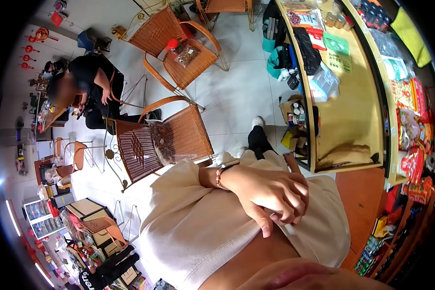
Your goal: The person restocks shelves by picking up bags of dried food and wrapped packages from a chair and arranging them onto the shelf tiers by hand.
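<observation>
My left hand (270,193) lies across the front of my cream knit top (193,227), back of the hand upward. Its fingers are loosely bent, with the thumb standing apart from them. Nothing shows in the hand, though part of the fingertips is hidden. On that wrist are a dark band (228,165) and a beaded bracelet (219,178). Beyond the left hand, a small strip of my right hand (292,163) shows at the edge of the top. Its fingers are mostly hidden.
Wicker armchairs stand ahead; one holds a brown-filled bag (161,142), another a clear bag (186,55) and red-lidded jar (173,45). A wooden counter (353,116) with packages runs along the right. A seated person (94,82) bends over a table at left.
</observation>
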`<act>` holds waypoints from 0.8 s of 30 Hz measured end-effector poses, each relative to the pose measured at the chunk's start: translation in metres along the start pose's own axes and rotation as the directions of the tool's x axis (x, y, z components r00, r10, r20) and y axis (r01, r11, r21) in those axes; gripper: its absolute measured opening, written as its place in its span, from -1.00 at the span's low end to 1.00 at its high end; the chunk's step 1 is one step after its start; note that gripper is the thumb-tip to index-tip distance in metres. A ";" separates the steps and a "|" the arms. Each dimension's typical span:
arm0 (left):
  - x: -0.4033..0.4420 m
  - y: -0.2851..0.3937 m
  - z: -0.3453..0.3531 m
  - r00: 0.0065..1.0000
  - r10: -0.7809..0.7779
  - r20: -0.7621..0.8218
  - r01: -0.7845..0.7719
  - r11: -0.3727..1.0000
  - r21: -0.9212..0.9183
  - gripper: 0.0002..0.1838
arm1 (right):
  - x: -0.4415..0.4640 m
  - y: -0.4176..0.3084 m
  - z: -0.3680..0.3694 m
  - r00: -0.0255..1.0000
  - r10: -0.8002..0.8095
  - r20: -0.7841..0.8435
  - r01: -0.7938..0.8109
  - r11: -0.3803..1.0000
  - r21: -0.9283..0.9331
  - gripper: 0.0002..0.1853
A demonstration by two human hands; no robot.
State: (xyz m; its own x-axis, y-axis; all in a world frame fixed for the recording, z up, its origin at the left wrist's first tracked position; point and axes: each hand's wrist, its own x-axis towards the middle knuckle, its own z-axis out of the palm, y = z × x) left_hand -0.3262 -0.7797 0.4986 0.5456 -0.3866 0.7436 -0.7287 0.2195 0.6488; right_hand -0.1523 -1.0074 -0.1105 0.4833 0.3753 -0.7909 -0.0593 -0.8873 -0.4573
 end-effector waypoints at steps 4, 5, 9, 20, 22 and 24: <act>-0.011 -0.007 -0.049 0.995 -0.097 -0.001 0.096 0.991 0.098 -0.38 | 0.013 -0.021 -0.018 0.999 0.025 0.042 -0.021 0.997 -0.075 -0.67; -0.011 -0.011 -0.061 0.994 -0.110 -0.028 0.112 0.988 0.105 -0.36 | 0.021 -0.035 -0.023 0.999 0.010 0.045 -0.007 0.997 -0.071 -0.68; -0.002 -0.023 -0.124 0.984 -0.173 -0.038 0.176 0.978 0.109 -0.34 | 0.060 -0.113 -0.048 0.996 -0.082 0.025 0.082 0.997 -0.001 -0.68; -0.053 -0.057 -0.296 0.790 -0.260 -0.555 0.496 0.803 0.330 -0.35 | 0.126 -0.319 -0.149 0.942 -0.314 -0.116 0.335 0.897 0.289 -0.69; -0.101 -0.084 -0.308 0.539 -0.415 -0.733 0.669 0.739 0.074 -0.39 | 0.161 -0.309 -0.144 0.951 -0.309 -0.003 0.302 0.926 0.228 -0.67; -0.168 -0.120 -0.325 0.190 -0.431 -0.882 0.853 0.517 -0.069 -0.44 | 0.184 -0.302 -0.136 0.964 -0.266 0.013 0.265 0.963 0.045 -0.69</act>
State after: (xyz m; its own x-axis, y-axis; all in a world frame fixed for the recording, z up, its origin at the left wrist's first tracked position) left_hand -0.1958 -0.4505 0.3482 0.7830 0.6220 0.0043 0.1176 -0.1549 0.9809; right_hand 0.0730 -0.7063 -0.0627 0.4705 0.6008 -0.6462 0.0318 -0.7434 -0.6681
